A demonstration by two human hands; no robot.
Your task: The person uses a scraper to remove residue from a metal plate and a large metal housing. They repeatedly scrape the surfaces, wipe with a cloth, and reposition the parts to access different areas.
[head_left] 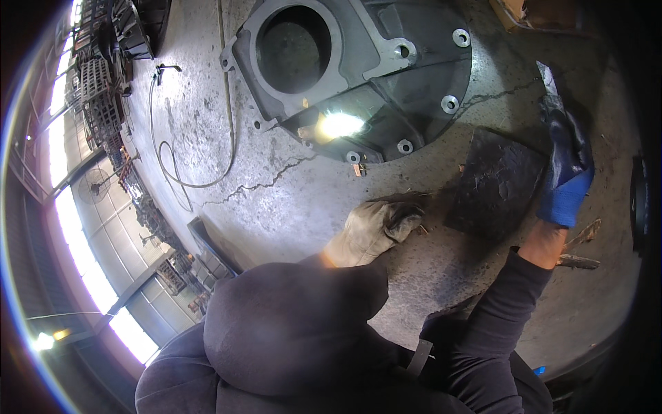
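Observation:
My right hand point(569, 162), in a dark glove with a blue cuff, is stretched out at the right. It is closed on a narrow, flat metal strip point(547, 79) with a slanted bright end. A dark rectangular slab point(496, 183) lies on the floor just left of that hand. My left hand point(379, 231), in a pale glove with dark finger parts, is low near the floor beyond my knee. Its fingers look curled; what they hold, if anything, is hidden. Ahead lies a large grey metal housing point(407, 90) with a round opening and bolt holes.
Glare covers part of the housing. A hose point(231, 124) with a nozzle runs over the cracked concrete floor point(276, 214) at left. Wood pieces point(578, 261) lie beside my right forearm. A cardboard box point(545, 15) stands far right, and stacked racks point(100, 93) line the far left.

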